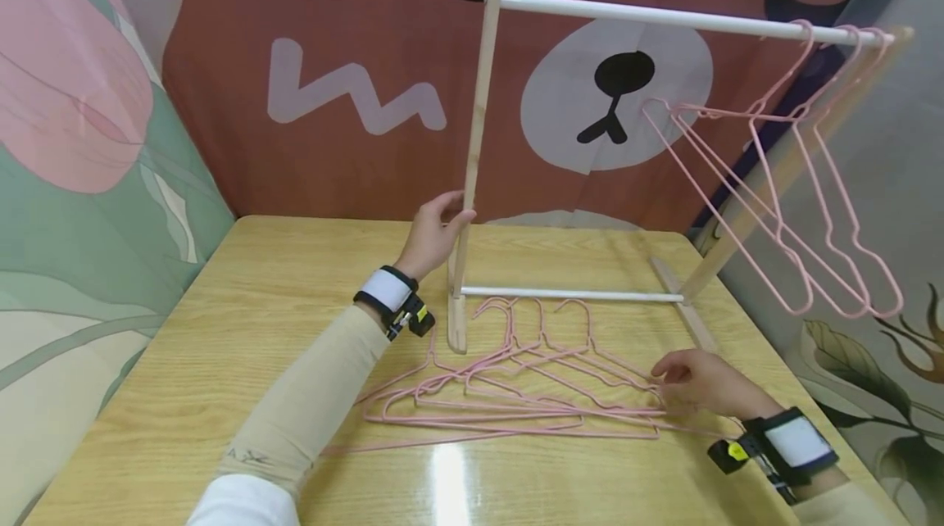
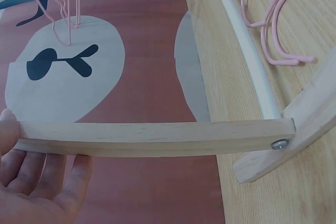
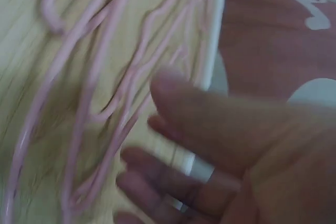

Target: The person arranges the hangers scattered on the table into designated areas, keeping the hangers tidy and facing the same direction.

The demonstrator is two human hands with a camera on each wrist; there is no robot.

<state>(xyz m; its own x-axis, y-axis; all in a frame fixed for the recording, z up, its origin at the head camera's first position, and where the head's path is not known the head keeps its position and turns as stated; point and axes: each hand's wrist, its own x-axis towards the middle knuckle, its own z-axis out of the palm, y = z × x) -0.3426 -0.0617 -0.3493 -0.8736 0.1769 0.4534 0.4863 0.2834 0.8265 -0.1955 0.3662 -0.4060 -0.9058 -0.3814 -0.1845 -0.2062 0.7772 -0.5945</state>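
Note:
My left hand grips the near-left wooden upright of a clothes rack, thumb on one side and fingers behind it, as the left wrist view also shows. Loosely bent, the fingers of my right hand hold nothing and hover beside the right end of a pile of pink hangers. Those hangers lie overlapped on the table, hooks toward the rack. In the right wrist view the right hand looks blurred, its thumb close over the hanger wires.
Three or so pink hangers hang at the right end of the rack's white top rod. A lower white rod joins the wooden feet on the wooden table. Behind it is a printed curtain.

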